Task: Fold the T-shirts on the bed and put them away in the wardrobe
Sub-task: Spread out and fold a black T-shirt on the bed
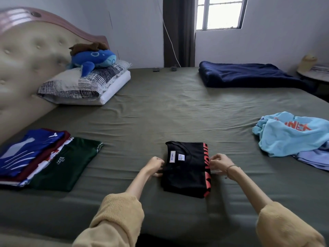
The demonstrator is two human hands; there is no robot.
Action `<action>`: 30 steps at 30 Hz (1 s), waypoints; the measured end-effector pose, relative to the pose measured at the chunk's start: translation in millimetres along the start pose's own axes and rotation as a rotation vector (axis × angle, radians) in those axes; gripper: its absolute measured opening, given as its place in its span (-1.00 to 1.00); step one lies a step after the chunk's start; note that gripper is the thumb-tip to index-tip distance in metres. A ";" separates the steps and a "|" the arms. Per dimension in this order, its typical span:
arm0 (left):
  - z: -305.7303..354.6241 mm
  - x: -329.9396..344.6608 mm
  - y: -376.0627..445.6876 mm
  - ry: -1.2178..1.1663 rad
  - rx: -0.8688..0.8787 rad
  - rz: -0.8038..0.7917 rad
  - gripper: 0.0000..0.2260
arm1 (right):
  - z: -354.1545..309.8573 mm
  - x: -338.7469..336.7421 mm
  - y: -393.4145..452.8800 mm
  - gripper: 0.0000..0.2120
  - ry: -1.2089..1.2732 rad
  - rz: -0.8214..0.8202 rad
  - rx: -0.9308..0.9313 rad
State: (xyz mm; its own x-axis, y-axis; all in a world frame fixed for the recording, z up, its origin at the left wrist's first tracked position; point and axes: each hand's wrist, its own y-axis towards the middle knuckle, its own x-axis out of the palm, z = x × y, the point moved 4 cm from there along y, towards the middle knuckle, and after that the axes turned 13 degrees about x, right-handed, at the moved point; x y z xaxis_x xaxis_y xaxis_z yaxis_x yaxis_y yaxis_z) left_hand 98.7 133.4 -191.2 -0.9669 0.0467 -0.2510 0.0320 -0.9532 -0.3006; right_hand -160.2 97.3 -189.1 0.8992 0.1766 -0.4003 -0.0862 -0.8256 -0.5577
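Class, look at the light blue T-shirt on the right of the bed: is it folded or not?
Not folded. The light blue T-shirt lies crumpled in a loose heap, unlike the black T-shirt, which is a neat rectangle.

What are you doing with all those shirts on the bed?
A person is folding T-shirts. Both hands, the left hand and the right hand, grip the sides of a folded black T-shirt on the green bed sheet. A stack of folded shirts lies to the left. A crumpled light blue T-shirt on the right is not folded yet.
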 end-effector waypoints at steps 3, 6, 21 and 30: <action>-1.8 13.7 -1.5 -0.034 -0.096 -0.131 -0.79 | 2.9 14.7 -3.1 -0.83 0.125 -0.100 0.155; -3.6 25.4 1.9 -0.022 -0.090 -0.148 -0.61 | 1.3 23.4 -4.2 -0.80 0.140 -0.098 0.167; -26.6 -78.6 -41.4 -0.215 -0.063 -0.115 -0.83 | -50.2 130.4 -42.3 -0.74 0.697 -0.614 0.196; -29.7 -230.1 -65.7 -0.417 0.146 0.363 -0.67 | -144.9 247.1 -61.8 -0.76 0.785 -0.858 0.129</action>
State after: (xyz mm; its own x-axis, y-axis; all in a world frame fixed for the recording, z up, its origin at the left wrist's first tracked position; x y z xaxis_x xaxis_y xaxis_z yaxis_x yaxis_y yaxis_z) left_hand 326.6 194.2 -141.0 -0.9197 -0.3847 0.0784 0.3737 -0.9190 -0.1254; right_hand 129.5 114.2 -148.2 0.6980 0.2324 0.6773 0.6754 -0.5279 -0.5149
